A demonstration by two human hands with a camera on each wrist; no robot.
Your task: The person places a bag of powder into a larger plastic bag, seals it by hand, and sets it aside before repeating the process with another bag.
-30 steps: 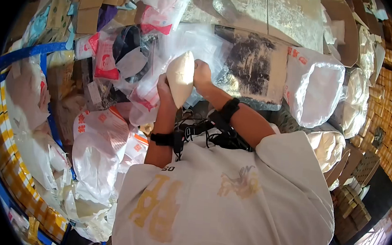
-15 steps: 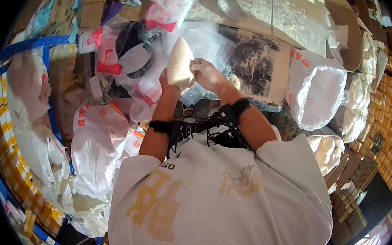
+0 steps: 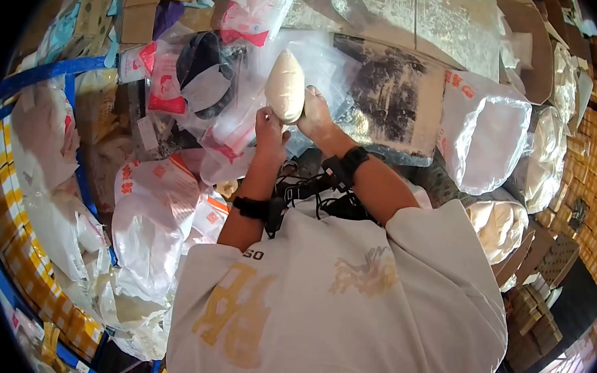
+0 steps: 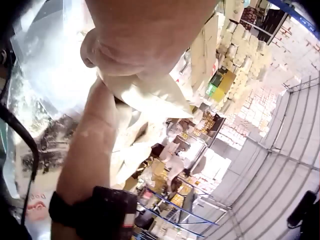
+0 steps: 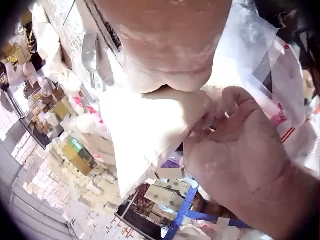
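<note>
A plump, cream-coloured filled bag [image 3: 286,91] is held up in front of the body, its narrow end pointing away. My left hand [image 3: 269,131] grips its near end from the lower left; in the right wrist view the left hand's fingers [image 5: 222,117] curl at the bag's edge. Along the right side, my right hand [image 3: 318,120] holds the bag, its thumb up and its other fingers mostly hidden behind. In the left wrist view the bag [image 4: 155,97] shows a pointed corner below the left hand [image 4: 145,45].
Clear plastic bags [image 3: 322,59] lie beneath the hands. A powder-dusted cardboard sheet [image 3: 403,103] lies to the right, near an open white sack [image 3: 484,138]. A metal scoop [image 3: 350,8] rests on the dusty surface beyond. Full white sacks [image 3: 150,203] and a blue rail [image 3: 54,83] stand left.
The bag has turned in the hands: its lower tip pointed toward the body, then it tilted left, and now it stands straighter and slightly right. The left hand has shifted lower on it.
</note>
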